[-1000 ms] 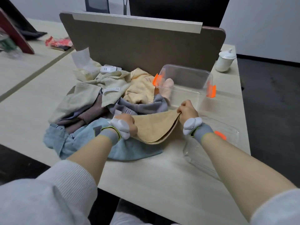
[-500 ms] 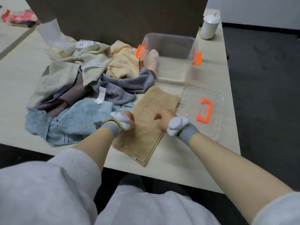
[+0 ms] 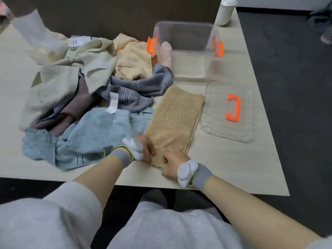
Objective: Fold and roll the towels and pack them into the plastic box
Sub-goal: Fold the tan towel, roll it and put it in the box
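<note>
Tan terry towel (image 3: pixel 177 115), held up a sec ago, now lies folded in a strip on the table (image 3: pixel 233 159) near the lid (image 3: pixel 212 126), w/ left hand (image 3: pixel 146 149) & right hand (image 3: pixel 172 163) both pinching its near end, prob. about to roll it toward the plastic box (image 3: pixel 186 33).

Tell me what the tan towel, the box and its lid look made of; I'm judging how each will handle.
Tan towel: soft looped terry cloth, matte, going by its fuzzy nap. Box: clear, glossy, probably rigid plastic; the table shows through its walls, and it has orange latches. Lid: the same clear plastic, ribbed, with an orange handle.
</note>
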Demonstrator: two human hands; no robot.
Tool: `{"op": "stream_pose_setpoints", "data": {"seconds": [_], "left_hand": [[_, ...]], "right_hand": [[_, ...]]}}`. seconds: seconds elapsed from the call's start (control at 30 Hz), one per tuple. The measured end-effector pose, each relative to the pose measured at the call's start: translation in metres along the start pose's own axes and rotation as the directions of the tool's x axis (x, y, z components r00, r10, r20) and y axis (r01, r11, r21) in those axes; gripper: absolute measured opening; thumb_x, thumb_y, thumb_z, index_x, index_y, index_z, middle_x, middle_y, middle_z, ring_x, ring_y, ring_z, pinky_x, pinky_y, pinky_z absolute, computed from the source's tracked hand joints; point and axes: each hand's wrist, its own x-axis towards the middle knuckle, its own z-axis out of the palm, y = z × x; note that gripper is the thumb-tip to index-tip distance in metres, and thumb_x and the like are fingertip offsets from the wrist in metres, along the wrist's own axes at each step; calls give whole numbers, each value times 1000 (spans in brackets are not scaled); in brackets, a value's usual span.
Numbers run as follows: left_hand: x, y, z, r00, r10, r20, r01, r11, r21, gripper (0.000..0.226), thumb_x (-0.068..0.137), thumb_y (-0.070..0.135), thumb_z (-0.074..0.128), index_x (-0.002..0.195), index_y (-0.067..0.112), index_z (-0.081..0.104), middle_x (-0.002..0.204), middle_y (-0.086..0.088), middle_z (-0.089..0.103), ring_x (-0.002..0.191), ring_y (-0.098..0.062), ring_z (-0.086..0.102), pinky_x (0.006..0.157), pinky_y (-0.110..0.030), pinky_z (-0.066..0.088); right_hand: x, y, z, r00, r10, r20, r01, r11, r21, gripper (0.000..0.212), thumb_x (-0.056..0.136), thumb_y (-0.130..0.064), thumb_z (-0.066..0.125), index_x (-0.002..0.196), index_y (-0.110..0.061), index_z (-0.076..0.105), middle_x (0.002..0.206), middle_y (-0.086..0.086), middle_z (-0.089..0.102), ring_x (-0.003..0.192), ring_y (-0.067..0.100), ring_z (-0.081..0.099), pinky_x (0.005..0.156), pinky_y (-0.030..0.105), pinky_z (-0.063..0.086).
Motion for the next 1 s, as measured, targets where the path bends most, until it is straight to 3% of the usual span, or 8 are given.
{"op": "stream_pose_setpoints", "data": {"seconds": [0.1, 0.2, 0.3, 0.4, 0.63, 0.77, 0.9, 1.0], "left_hand": [[3, 2, 3, 998, 48, -38, -43, 991, 124, 20, 72, 28, 69, 86, 41, 63, 109, 11, 56, 106, -12, 55, 92, -18, 45], [6, 9, 5, 990, 130, -64, -114, 971, 211, 41, 74, 35, 69, 114, 39, 59, 126, 5, 45, 120, -18, 44, 100, -26, 40], [15, 16, 10, 972, 203, -118, -168, 952, 257, 44, 78, 27, 65, 120, 36, 54, 130, 3, 42, 122, -20, 40, 98, -24, 36], [21, 17, 16, 960, 238, -151, -188, 941, 282, 43, 78, 20, 63, 117, 35, 55, 127, 4, 45, 120, -19, 41, 97, -25, 34], [17, 21, 2, 968, 233, -94, -224, 970, 97, 30, 90, 10, 44, 110, 16, 66, 122, -4, 56, 115, -25, 51, 96, -30, 40], [17, 23, -5, 981, 192, 38, -194, 979, 59, 35, 83, 11, 48, 114, 9, 66, 116, -4, 58, 115, -26, 53, 87, -25, 37], [14, 22, -4, 990, 140, 26, -140, 990, -20, 35, 89, 6, 48, 118, 15, 65, 122, -2, 60, 118, -22, 53, 96, -24, 39], [13, 20, 0, 992, 126, 8, -125, 990, -66, 36, 89, 7, 47, 117, 18, 66, 123, 0, 63, 119, -20, 55, 83, -15, 36]], "right_hand": [[2, 4, -3, 997, 47, -64, -48, 999, -8, 21, 77, -12, 59, 64, -18, 44, 91, 0, 48, 96, 23, 51, 75, 30, 43], [2, 12, -12, 987, 120, -105, -128, 989, -78, 8, 83, -14, 52, 81, -12, 59, 112, 9, 56, 112, 28, 50, 87, 31, 41], [1, 21, -19, 976, 192, -103, -201, 976, -81, 13, 88, -16, 48, 76, -12, 53, 126, 11, 51, 119, 28, 45, 93, 31, 37], [-1, 23, -27, 966, 246, -84, -249, 968, -28, 9, 91, -16, 47, 95, -15, 55, 130, 11, 50, 121, 28, 45, 93, 31, 37], [-3, 25, -36, 945, 328, -9, -326, 942, 85, 12, 93, -8, 42, 94, -20, 45, 123, 14, 60, 103, 27, 56, 74, 24, 32], [1, 23, -40, 930, 363, 66, -366, 930, 37, 26, 94, -7, 41, 111, -10, 60, 125, 13, 58, 115, 29, 54, 92, 33, 41], [2, 23, -35, 916, 398, 53, -399, 917, 19, 28, 92, -11, 42, 65, -14, 43, 97, 12, 55, 89, 23, 45, 81, 33, 36], [1, 26, -34, 914, 401, 67, -405, 912, 69, 29, 91, -12, 45, 62, -16, 42, 84, 5, 48, 86, 19, 41, 76, 28, 35]]}}
